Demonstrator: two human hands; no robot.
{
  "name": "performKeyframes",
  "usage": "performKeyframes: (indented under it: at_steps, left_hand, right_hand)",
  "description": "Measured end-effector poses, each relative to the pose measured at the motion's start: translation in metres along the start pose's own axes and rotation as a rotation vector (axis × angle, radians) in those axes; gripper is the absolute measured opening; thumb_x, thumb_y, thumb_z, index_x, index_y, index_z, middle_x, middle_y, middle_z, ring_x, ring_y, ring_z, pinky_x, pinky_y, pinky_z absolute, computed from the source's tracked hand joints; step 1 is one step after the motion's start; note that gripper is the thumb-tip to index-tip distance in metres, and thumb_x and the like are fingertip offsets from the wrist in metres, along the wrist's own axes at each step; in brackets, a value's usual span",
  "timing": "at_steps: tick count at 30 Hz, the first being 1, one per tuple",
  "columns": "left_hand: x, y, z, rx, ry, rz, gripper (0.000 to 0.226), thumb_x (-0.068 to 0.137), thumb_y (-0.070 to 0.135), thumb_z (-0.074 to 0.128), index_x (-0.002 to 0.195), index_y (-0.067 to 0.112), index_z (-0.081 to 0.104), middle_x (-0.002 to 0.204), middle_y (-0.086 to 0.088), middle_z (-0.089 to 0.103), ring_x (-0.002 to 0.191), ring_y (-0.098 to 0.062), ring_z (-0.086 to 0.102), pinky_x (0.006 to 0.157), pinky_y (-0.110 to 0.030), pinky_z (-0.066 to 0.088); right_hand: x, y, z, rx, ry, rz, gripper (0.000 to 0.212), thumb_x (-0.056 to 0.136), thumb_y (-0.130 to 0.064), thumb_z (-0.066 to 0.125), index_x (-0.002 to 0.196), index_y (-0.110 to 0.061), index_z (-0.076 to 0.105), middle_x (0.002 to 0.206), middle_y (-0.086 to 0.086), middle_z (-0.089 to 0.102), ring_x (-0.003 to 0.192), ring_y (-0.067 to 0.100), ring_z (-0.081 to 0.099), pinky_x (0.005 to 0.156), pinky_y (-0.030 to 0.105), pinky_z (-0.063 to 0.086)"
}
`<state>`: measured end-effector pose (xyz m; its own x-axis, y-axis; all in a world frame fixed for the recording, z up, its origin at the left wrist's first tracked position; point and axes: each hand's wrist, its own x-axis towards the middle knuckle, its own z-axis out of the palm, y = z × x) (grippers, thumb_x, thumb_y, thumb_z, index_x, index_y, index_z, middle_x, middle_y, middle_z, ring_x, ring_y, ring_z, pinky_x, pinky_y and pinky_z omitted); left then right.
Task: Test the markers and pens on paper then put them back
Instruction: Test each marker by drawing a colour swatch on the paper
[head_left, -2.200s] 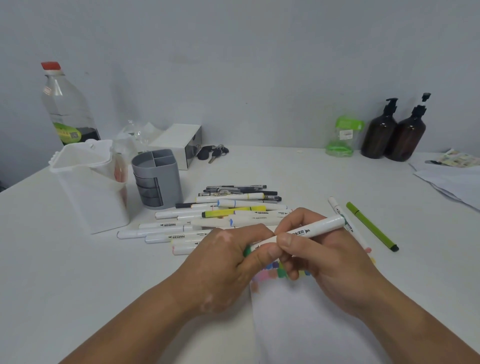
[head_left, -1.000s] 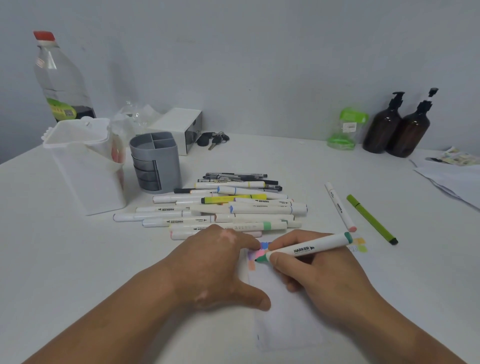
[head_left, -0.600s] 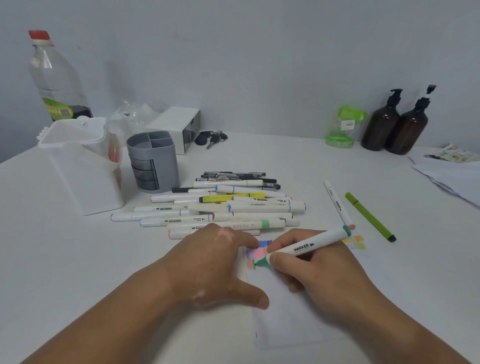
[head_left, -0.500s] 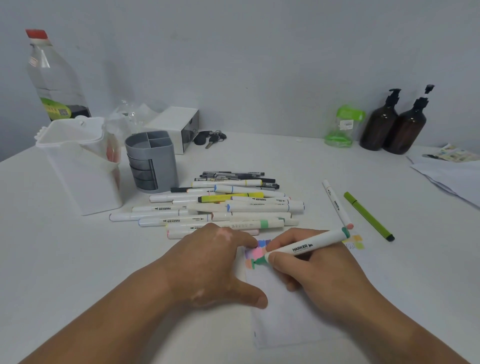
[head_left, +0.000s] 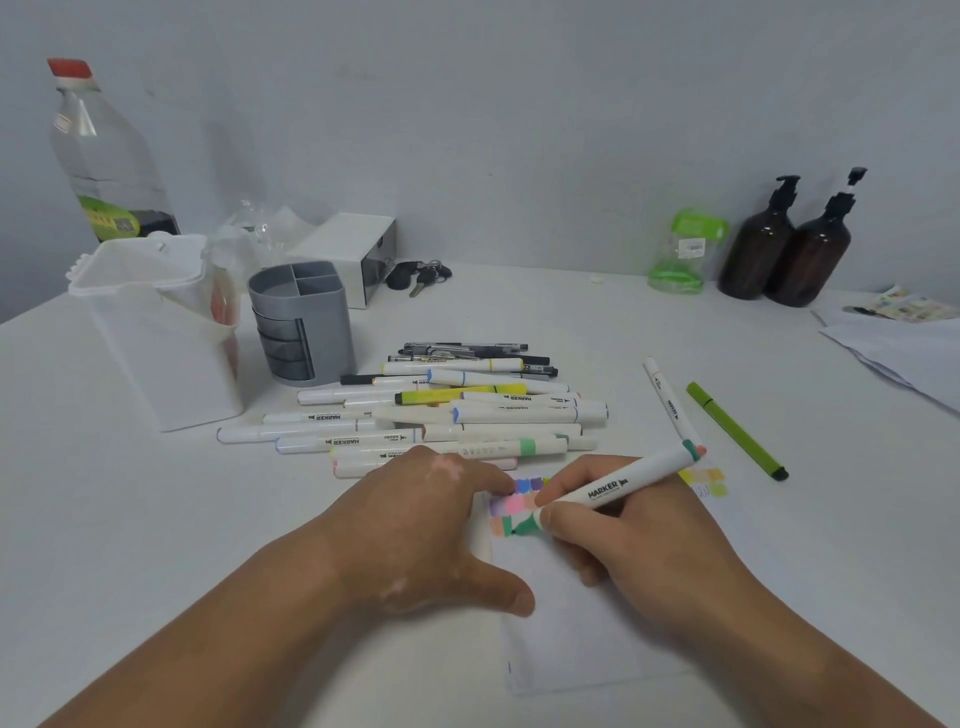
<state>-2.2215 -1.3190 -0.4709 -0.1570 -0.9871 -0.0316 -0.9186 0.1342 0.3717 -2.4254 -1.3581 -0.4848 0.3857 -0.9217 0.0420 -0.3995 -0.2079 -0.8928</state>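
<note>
Right hand (head_left: 639, 540) pinches a green marker (head_left: 613, 488), swatching paper (head_left: 571, 634); left hand (head_left: 426, 530) presses flat, fingers spread; pile (head_left: 457, 410) awaits testing.

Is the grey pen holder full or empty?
Looks empty: the grey pen holder shows bare dividers, nothing sticking out. Its bottom is hidden.

Bare left hand (head_left: 431, 525): broad back, knuckle ridges faintly marked, thumb stout with rounded tip, wrist uncovered. Bare right hand (head_left: 623, 535): thumbnail cut short and plain, finger joints creased, wrist likewise uncovered. Bare left forearm (head_left: 234, 634) and bare right forearm (head_left: 810, 649): uncovered from wrist to lower frame edge, smooth contour, widening toward frame corners under wide-angle lens. Finer surface detail blurred; left thumbnail not discernible.
</note>
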Motion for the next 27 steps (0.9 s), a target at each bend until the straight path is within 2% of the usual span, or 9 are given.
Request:
performKeyframes:
  at_steps: [5,8,10,14,17,19,22,25,27]
  left_hand:
    - [0.000,-0.001,0.002,0.023,-0.007,-0.005,0.098,0.052,0.084,0.074,0.138,0.046,0.050,0.078,0.026,0.042,0.085,-0.004,0.045,0.062,-0.011,0.032]
    - [0.000,-0.004,0.000,0.001,0.006,0.003,0.089,0.053,0.084,0.074,0.131,0.047,0.052,0.076,0.021,0.046,0.075,0.003,0.049,0.057,-0.011,0.033]
    - [0.001,-0.007,-0.001,-0.096,0.079,0.017,0.067,0.061,0.078,0.073,0.117,0.046,0.055,0.066,0.012,0.048,0.068,0.004,0.049,0.055,-0.014,0.035]
    - [0.003,-0.009,-0.004,-0.567,0.135,-0.002,0.017,0.089,0.032,0.061,0.094,0.040,0.048,0.069,0.001,0.055,0.060,-0.006,0.048,0.061,-0.019,0.041]
    - [0.004,-0.006,-0.003,-0.969,0.097,-0.027,0.020,0.076,0.020,0.047,0.093,0.030,0.050,0.079,-0.004,0.059,0.067,-0.024,0.054,0.064,-0.038,0.046]
    - [0.005,-0.004,-0.001,-1.047,0.123,0.014,0.024,0.080,0.009,0.046,0.098,0.024,0.051,0.089,-0.005,0.066,0.069,-0.025,0.059,0.064,-0.035,0.049]
    - [0.007,-0.006,0.001,-1.099,0.124,0.045,0.024,0.100,-0.004,0.048,0.115,0.016,0.049,0.106,-0.006,0.074,0.077,-0.032,0.071,0.070,-0.034,0.058]
    - [0.007,-0.006,0.001,-1.167,0.087,0.042,0.027,0.096,0.014,0.058,0.119,0.009,0.045,0.110,-0.014,0.074,0.090,-0.043,0.072,0.084,-0.044,0.061]
    - [0.007,-0.006,0.001,-1.184,0.080,0.048,0.032,0.089,0.020,0.061,0.112,0.003,0.047,0.108,-0.016,0.075,0.091,-0.042,0.073,0.083,-0.045,0.061]
  right_hand:
    - [0.000,0.000,0.000,0.028,-0.003,-0.009,0.012,0.083,-0.017,0.072,0.084,-0.028,0.075,0.057,0.003,0.067,0.049,0.012,0.059,0.050,0.023,0.050]
    - [0.003,-0.001,-0.006,0.232,0.115,-0.038,0.005,0.077,-0.020,0.074,0.082,-0.019,0.075,0.058,0.003,0.065,0.049,0.015,0.057,0.048,0.024,0.048]
    - [0.008,-0.002,-0.014,0.412,0.202,-0.038,0.009,0.072,-0.020,0.072,0.079,-0.015,0.075,0.059,0.006,0.064,0.050,0.015,0.056,0.047,0.023,0.047]
    - [0.011,-0.006,-0.025,0.588,0.250,-0.026,0.010,0.078,-0.013,0.074,0.069,-0.018,0.073,0.060,0.008,0.061,0.049,0.017,0.053,0.043,0.023,0.044]
    - [0.012,-0.006,-0.029,0.637,0.218,-0.022,0.014,0.081,-0.009,0.074,0.071,-0.018,0.075,0.061,0.008,0.060,0.050,0.016,0.053,0.042,0.022,0.043]
    - [0.012,-0.009,-0.030,0.697,0.174,-0.030,0.001,0.071,-0.017,0.076,0.072,-0.018,0.076,0.062,0.009,0.061,0.051,0.016,0.055,0.043,0.023,0.044]
    - [0.012,-0.008,-0.030,0.805,0.141,-0.024,0.008,0.067,-0.020,0.070,0.072,-0.017,0.076,0.062,0.011,0.062,0.051,0.017,0.057,0.042,0.025,0.046]
    - [0.013,-0.006,-0.030,0.823,0.145,-0.028,0.020,0.083,-0.005,0.062,0.070,-0.017,0.073,0.062,0.013,0.063,0.050,0.019,0.056,0.042,0.027,0.045]
    - [0.013,-0.006,-0.030,0.786,0.164,-0.051,0.023,0.087,-0.005,0.063,0.070,-0.018,0.073,0.062,0.012,0.063,0.049,0.020,0.055,0.042,0.027,0.044]
